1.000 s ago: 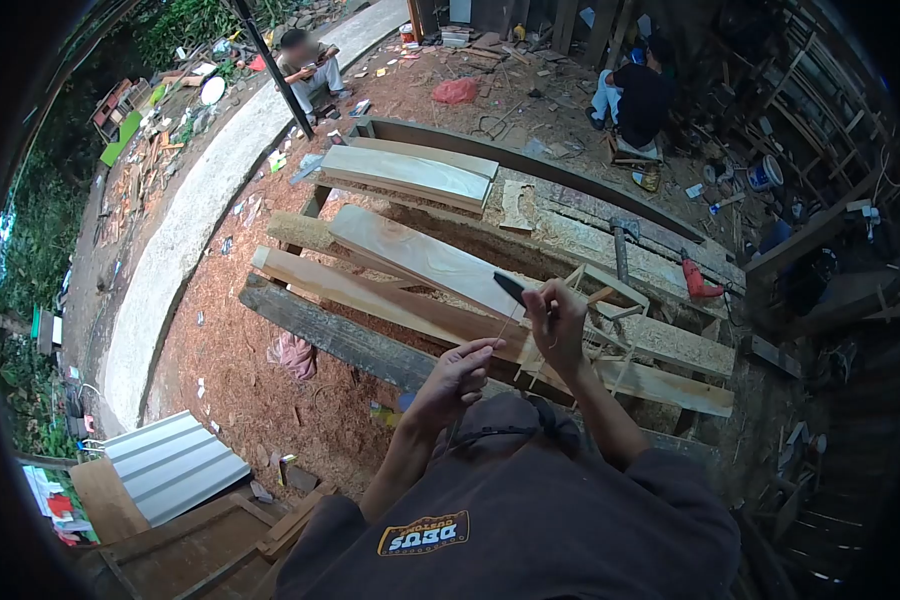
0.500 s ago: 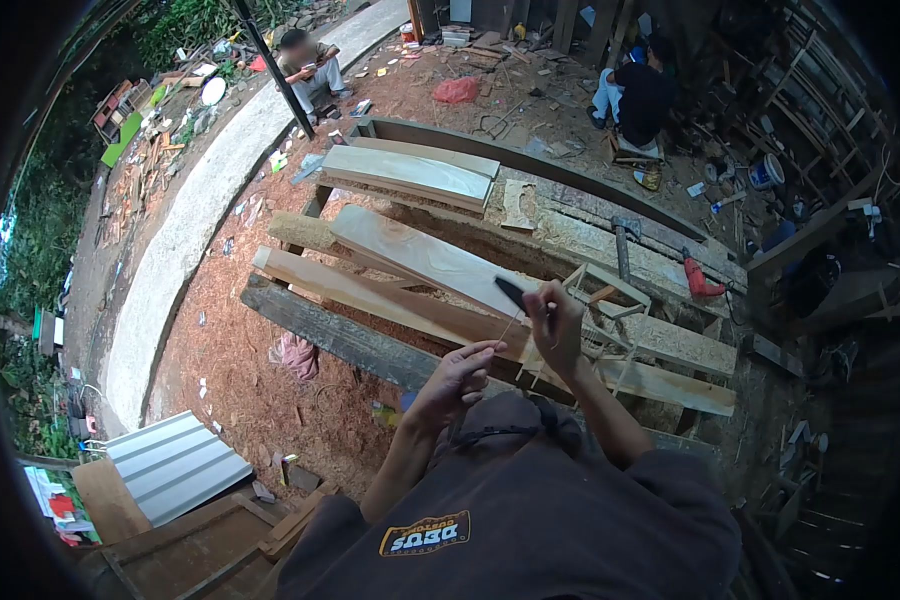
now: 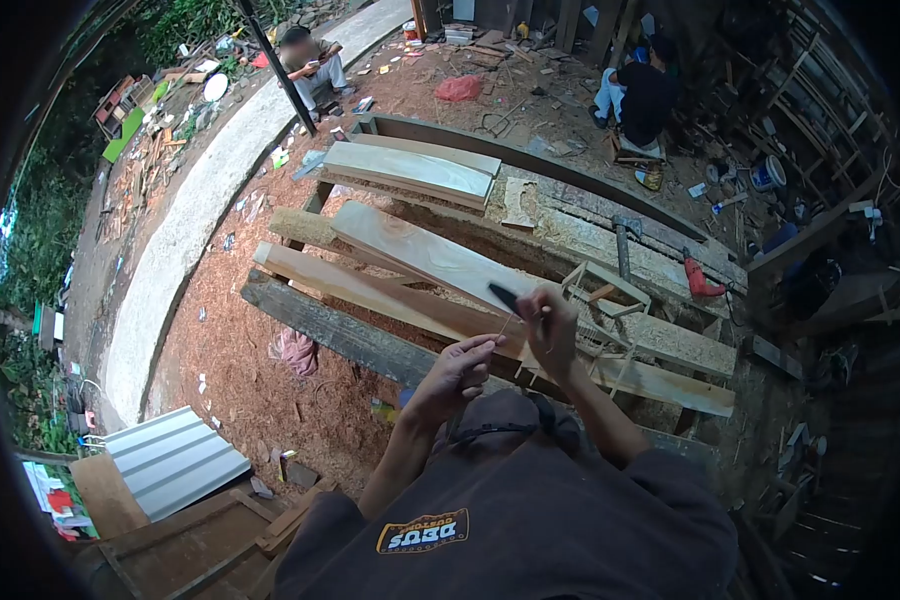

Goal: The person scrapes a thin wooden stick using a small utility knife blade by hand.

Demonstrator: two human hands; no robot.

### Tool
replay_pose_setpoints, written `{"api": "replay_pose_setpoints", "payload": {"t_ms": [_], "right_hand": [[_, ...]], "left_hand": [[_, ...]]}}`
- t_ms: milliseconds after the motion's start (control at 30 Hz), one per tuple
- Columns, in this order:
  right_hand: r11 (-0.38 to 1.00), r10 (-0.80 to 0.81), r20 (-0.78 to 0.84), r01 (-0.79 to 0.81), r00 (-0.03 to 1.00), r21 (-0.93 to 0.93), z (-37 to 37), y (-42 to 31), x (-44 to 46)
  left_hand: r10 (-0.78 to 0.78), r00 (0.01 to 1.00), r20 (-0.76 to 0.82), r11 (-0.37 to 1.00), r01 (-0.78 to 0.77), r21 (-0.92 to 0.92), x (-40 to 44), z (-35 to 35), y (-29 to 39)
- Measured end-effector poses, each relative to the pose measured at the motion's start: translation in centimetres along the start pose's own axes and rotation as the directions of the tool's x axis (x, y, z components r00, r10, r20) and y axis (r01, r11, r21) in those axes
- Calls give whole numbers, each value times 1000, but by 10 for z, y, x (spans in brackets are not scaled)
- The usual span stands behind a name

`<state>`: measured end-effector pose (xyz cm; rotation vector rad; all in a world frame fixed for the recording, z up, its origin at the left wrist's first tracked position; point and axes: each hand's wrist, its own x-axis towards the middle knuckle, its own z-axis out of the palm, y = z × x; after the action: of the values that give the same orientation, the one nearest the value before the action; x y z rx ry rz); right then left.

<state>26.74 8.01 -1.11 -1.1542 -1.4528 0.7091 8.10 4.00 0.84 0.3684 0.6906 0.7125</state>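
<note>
Near pale plank (image 3: 420, 248): right hand (image 3: 550, 318) grips dark tool (image 3: 504, 297), left hand (image 3: 458, 372) pinches, seemingly, thin strip (image 3: 504, 328); better keep tool tip off fingers.

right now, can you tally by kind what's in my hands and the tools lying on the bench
Dark-bladed tool, in the right hand: 1
Thin strip, in the left hand: 1
Hammer-like tool: 1
Red power tool: 1
Total: 4
</note>
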Motion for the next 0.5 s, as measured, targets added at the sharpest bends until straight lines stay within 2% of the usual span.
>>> {"api": "replay_pose_setpoints", "payload": {"t_ms": [67, 100, 133, 200, 267, 300, 400, 467, 500], "right_hand": [[990, -97, 101, 106, 990, -92, 3, 5, -9], [993, -84, 16, 85, 996, -85, 3, 1, -3], [999, 45, -71, -43, 996, 30, 0, -11, 3], [999, -22, -64, 19, 998, -39, -1, -9, 3], [987, -116, 60, 122, 991, -107, 4, 2, -9], [987, -132, 32, 134, 991, -89, 6, 3, -7], [999, 23, -131, -18, 991, 39, 2, 1, 8], [978, -164, -12, 161, 986, -130, 7, 0, -2], [978, -156, 10, 156, 988, -137, 7, 0, -4]], "left_hand": [[-12, 1000, 2, 1000, 12, 8, -1, -2, 0], [-13, 1000, -2, 1000, 13, 21, 0, -3, 0], [-11, 1000, -9, 1000, 11, 28, 1, -3, -1], [-12, 1000, -4, 1000, 12, 7, 0, 0, -1], [-26, 1000, -5, 1000, 26, 2, -4, -3, -1], [-26, 1000, 1, 1000, 26, 1, -2, -5, -1], [-17, 1000, -7, 1000, 17, 12, -2, -2, -1], [-17, 1000, -16, 1000, 17, 17, -6, -4, -1], [-16, 1000, -8, 1000, 16, 9, -5, -8, -3]]}}
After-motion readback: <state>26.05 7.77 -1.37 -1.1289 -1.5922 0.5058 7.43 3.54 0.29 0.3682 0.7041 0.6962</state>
